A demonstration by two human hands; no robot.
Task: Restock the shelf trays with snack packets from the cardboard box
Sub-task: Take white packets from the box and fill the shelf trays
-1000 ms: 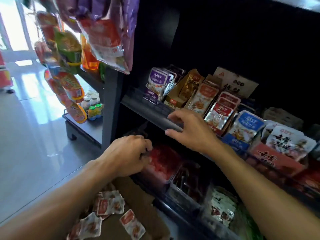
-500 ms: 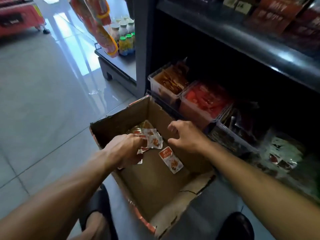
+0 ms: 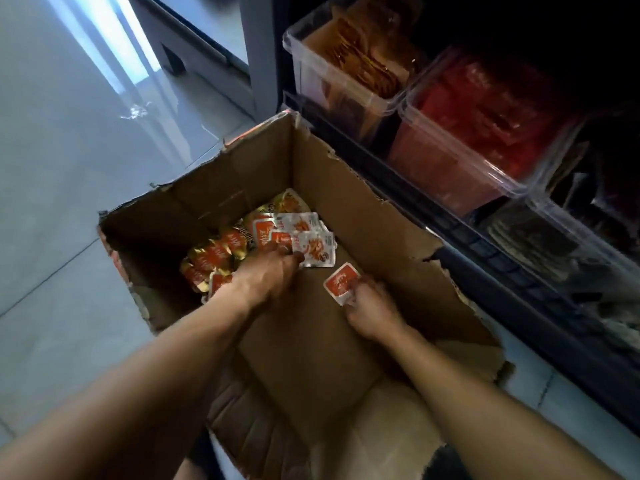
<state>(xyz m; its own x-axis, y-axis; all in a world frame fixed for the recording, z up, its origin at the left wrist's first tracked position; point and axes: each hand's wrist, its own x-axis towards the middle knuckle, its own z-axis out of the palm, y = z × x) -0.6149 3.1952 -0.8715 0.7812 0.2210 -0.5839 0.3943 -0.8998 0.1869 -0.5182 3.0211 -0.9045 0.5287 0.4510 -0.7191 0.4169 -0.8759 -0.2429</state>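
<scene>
While both hands work inside the cardboard box (image 3: 363, 216), the left hand (image 3: 273, 271) fingers clamped on a fan of snack packets (image 3: 301, 239) and the right hand (image 3: 372, 306) pinching a single packet (image 3: 341, 282), the loose fan could slip and scatter before reaching the shelf trays (image 3: 349, 95) beside the box.

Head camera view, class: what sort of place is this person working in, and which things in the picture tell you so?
Most likely a small shop or convenience store. Clear plastic trays of packaged snacks line a dark shelf unit, and an open cardboard box of snack packets sits on the tiled floor beside it.
</scene>
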